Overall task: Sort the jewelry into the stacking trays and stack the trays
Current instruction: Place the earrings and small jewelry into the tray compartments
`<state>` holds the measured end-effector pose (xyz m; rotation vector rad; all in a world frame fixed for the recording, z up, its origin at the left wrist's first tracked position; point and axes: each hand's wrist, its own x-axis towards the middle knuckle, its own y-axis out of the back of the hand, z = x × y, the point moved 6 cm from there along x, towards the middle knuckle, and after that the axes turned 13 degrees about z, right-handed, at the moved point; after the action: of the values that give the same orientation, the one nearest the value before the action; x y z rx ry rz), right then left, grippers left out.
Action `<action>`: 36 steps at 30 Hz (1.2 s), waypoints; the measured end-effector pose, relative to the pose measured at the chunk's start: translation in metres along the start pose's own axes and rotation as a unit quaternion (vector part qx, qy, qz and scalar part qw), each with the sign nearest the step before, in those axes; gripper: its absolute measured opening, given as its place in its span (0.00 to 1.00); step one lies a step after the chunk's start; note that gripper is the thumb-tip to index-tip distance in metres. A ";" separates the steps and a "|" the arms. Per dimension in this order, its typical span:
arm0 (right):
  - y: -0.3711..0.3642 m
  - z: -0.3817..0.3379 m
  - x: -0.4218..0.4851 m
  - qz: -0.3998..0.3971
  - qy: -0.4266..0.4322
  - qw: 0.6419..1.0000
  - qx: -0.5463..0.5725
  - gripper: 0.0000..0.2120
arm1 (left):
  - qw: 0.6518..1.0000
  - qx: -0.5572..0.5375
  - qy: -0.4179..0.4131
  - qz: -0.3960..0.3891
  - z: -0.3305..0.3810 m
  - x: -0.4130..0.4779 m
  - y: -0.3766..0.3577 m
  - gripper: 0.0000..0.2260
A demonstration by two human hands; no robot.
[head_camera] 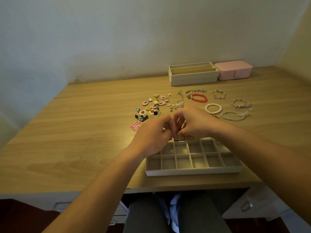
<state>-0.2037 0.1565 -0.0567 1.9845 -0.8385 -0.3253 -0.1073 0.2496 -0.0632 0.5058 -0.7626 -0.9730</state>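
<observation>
Gridded tray (193, 172) — just one — near, two stacked trays (193, 78) (far back); left hand (154, 132) and right hand (193, 123) pinch one trinket (178, 137).

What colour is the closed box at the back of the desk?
The closed box is pale pink; the head view shows it.

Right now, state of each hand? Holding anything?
Left hand: fingers curled, pinching a small jewelry piece over the grid tray.
Right hand: fingers curled, pinching the same piece; its kind cannot be told.
</observation>
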 end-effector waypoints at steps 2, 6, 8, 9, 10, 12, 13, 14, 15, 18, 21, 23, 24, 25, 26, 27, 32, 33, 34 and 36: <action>-0.003 -0.003 0.000 -0.001 0.001 1.000 -0.013 0.18 | 1.000 -0.011 0.020 0.012 -0.006 0.001 0.004 0.10; -0.002 -0.009 -0.002 0.020 0.016 0.999 -0.045 0.20 | 1.000 -0.014 0.022 0.005 -0.008 -0.001 0.003 0.12; -0.001 -0.011 -0.003 0.039 0.027 0.996 -0.073 0.19 | 1.000 -0.019 0.017 0.012 -0.009 -0.002 0.002 0.12; 0.000 -0.011 -0.003 0.044 0.029 0.995 -0.082 0.18 | 1.000 -0.022 0.013 0.018 -0.008 -0.002 0.002 0.12; 0.000 -0.010 -0.002 0.045 0.028 0.995 -0.084 0.17 | 0.999 -0.026 0.012 0.023 -0.009 -0.001 0.002 0.12; -0.001 -0.007 -0.001 0.041 0.020 0.996 -0.082 0.15 | 0.999 -0.030 0.011 0.030 -0.008 -0.001 0.001 0.12; -0.001 -0.005 -0.001 0.037 0.016 0.996 -0.079 0.14 | 0.999 -0.033 0.009 0.033 -0.008 -0.001 0.000 0.12; -0.001 -0.004 -0.001 0.034 0.012 0.997 -0.073 0.13 | 0.999 -0.037 0.009 0.035 -0.009 -0.001 0.000 0.12; 0.000 -0.004 -0.001 0.033 0.008 0.997 -0.065 0.12 | 0.998 -0.040 0.009 0.037 -0.009 -0.001 0.000 0.12; 0.002 -0.003 -0.001 0.035 0.003 0.998 -0.059 0.13 | 0.998 -0.036 0.012 0.041 -0.012 0.001 0.000 0.12; 0.002 -0.004 -0.003 0.047 0.007 0.996 -0.072 0.11 | 0.999 -0.021 0.002 0.043 -0.011 0.000 -0.001 0.11; 0.002 -0.007 -0.004 0.059 0.016 0.994 -0.089 0.09 | 0.999 0.004 -0.017 0.041 -0.008 -0.002 -0.002 0.10; 0.002 -0.008 -0.005 0.061 0.022 0.993 -0.097 0.09 | 0.999 0.016 -0.025 0.038 -0.007 -0.002 -0.002 0.10; 0.002 -0.010 -0.006 0.061 0.028 0.992 -0.103 0.08 | 0.999 0.026 -0.032 0.034 -0.005 -0.002 -0.003 0.11; 0.003 -0.010 -0.007 0.060 0.033 0.992 -0.108 0.07 | 0.998 0.032 -0.036 0.031 -0.004 -0.003 -0.003 0.12; 0.003 -0.011 -0.007 0.059 0.036 0.991 -0.113 0.04 | 0.998 0.035 -0.039 0.029 -0.004 -0.003 -0.004 0.12; 0.005 -0.012 -0.010 0.068 0.035 0.988 -0.132 0.04 | 0.998 0.044 -0.042 0.024 -0.005 -0.002 -0.004 0.09; 0.005 -0.011 -0.010 0.071 0.031 0.989 -0.128 0.04 | 0.998 0.045 -0.044 0.024 -0.005 -0.002 -0.004 0.09; 0.006 -0.011 -0.009 0.076 0.026 0.989 -0.121 0.04 | 0.998 0.047 -0.045 0.024 -0.004 -0.002 -0.004 0.09; 0.007 -0.010 -0.010 0.083 0.013 0.990 -0.111 0.04 | 0.997 0.047 -0.048 0.026 -0.004 -0.002 -0.004 0.10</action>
<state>-0.2088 0.1668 -0.0465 1.6989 -0.9045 -0.2833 -0.1071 0.2493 -0.0688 0.5205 -0.9062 -0.9217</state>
